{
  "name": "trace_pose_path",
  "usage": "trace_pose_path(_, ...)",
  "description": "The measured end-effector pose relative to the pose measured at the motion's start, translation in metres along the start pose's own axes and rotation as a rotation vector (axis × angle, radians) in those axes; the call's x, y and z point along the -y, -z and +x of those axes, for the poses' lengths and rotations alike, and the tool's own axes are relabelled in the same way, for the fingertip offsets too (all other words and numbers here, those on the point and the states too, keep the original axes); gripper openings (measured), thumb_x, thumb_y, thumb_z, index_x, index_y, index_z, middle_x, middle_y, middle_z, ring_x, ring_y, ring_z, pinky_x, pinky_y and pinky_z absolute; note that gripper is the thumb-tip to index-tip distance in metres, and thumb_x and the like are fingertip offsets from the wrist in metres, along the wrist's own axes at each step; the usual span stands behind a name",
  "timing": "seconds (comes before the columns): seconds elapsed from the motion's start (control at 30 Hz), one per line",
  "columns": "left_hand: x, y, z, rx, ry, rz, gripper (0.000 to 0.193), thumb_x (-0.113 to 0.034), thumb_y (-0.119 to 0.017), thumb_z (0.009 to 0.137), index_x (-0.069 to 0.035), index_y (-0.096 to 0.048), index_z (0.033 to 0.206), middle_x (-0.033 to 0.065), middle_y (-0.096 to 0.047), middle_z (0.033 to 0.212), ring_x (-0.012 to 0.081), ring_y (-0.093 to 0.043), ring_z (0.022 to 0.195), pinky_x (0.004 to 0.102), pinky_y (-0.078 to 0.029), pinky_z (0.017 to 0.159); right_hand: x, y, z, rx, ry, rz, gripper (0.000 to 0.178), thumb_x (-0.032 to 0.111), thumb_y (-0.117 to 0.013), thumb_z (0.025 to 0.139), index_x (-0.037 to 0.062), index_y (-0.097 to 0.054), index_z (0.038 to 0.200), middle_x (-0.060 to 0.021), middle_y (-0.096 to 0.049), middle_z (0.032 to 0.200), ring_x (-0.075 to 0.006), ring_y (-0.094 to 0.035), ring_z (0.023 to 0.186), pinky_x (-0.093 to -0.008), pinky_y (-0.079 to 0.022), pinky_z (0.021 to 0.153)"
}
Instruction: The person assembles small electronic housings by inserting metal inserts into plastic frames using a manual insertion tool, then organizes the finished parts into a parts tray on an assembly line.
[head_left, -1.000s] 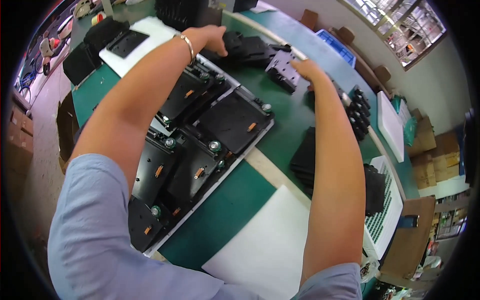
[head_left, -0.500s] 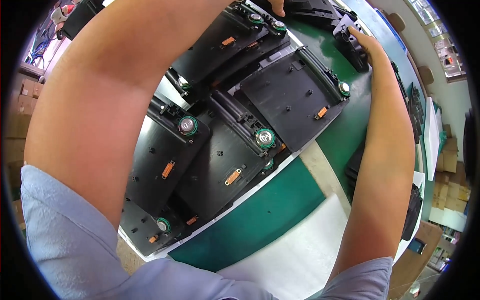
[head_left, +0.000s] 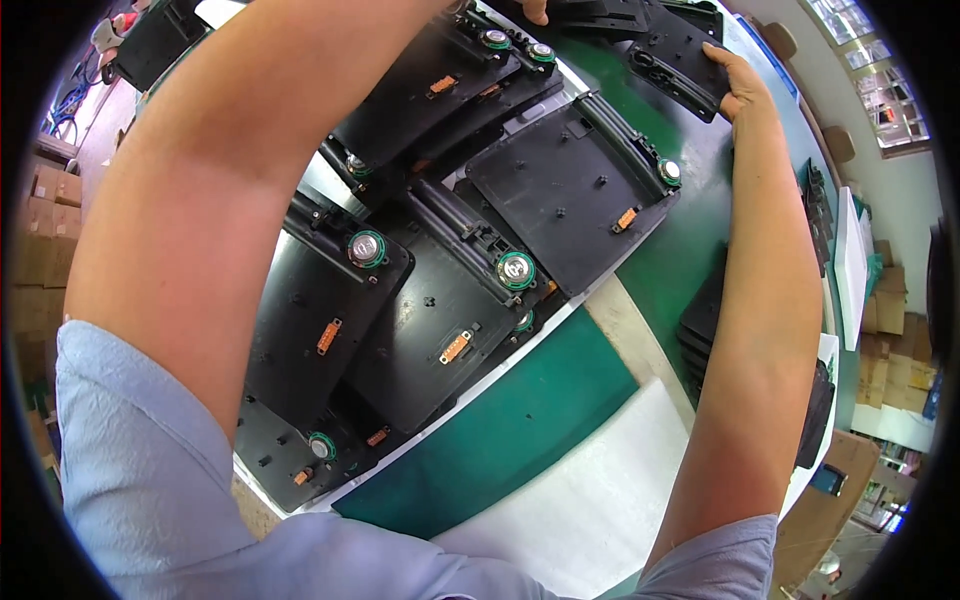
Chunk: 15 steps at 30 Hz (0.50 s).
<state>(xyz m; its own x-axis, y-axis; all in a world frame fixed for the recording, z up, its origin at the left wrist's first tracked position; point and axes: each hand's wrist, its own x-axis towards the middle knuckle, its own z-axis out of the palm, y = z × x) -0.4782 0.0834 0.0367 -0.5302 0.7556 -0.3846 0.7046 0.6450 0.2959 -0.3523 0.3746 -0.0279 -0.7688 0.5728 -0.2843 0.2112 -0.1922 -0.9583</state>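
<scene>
Right hand (head_left: 738, 85): closed on dark panel (head_left: 678, 52) | left hand (head_left: 536, 10): cropped, can't tell | white tray (head_left: 375, 464): black housings (head_left: 415, 335)

Pale blue sleeves (head_left: 140, 450) — short, creased, hemmed

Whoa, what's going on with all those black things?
Somebody is working at a green table. Their right hand holds the edge of a flat black piece at the far side. Their left hand is mostly cut off at the top of the picture, so I can't tell if it's holding anything. Closer in, black panels overlap, with round silver-and-green parts and little orange parts on them.
</scene>
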Motion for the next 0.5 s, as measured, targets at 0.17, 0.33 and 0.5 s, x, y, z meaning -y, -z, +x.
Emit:
trace_pose_path(0.17,0.007,-0.011,0.013,-0.297,-0.124,0.16,0.1,-0.04,-0.082,0.063,-0.003,-0.031,0.141,0.0239,-0.05,0.131,0.037,-0.047,0.124,0.0403,-0.04,0.102,0.002,-0.006,-0.006,0.275,0.085,0.1,0.024,0.012,-0.067,0.085,-0.0025,-0.06,0.103,-0.0171,-0.067,0.099,-0.0257,-0.069,0.084,-0.0379,-0.058,0.08)
trace_pose_path(0.33,-0.015,-0.014,0.01,-0.424,-0.095,0.073,0.096,-0.04,-0.085,0.056,0.001,-0.04,0.13,0.0254,-0.054,0.125,0.0368,-0.051,0.118,0.0391,-0.044,0.097,0.027,-0.014,0.003,0.405,0.115,0.007,0.024,0.012,-0.07,0.081,-0.002,-0.062,0.099,-0.0141,-0.069,0.091,-0.023,-0.069,0.078,-0.0355,-0.059,0.074)
trace_pose_path(0.5,-0.038,-0.014,-0.014,-0.408,-0.009,0.006,0.082,-0.032,-0.083,0.058,0.001,-0.044,0.123,0.0265,-0.06,0.112,0.0374,-0.057,0.109,0.0405,-0.047,0.092,0.063,-0.064,-0.028,0.38,0.046,-0.039,0.016,0.013,-0.06,0.082,-0.0021,-0.063,0.086,-0.0149,-0.067,0.075,-0.0262,-0.066,0.062,-0.0405,-0.057,0.064)
